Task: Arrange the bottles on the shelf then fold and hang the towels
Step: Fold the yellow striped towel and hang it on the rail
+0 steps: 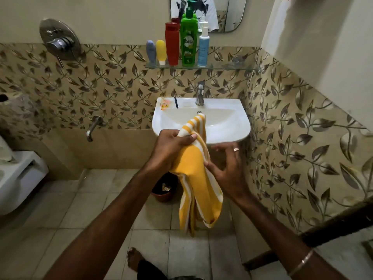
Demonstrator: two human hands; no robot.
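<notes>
Below my wrists, my left hand grips the bunched top of the yellow striped towel; my right hand pinches its edge. Behind it sits a brown bin holding scraps, under the white basin. Farther up, five bottles crowd the glass shelf, its right end bare.
</notes>
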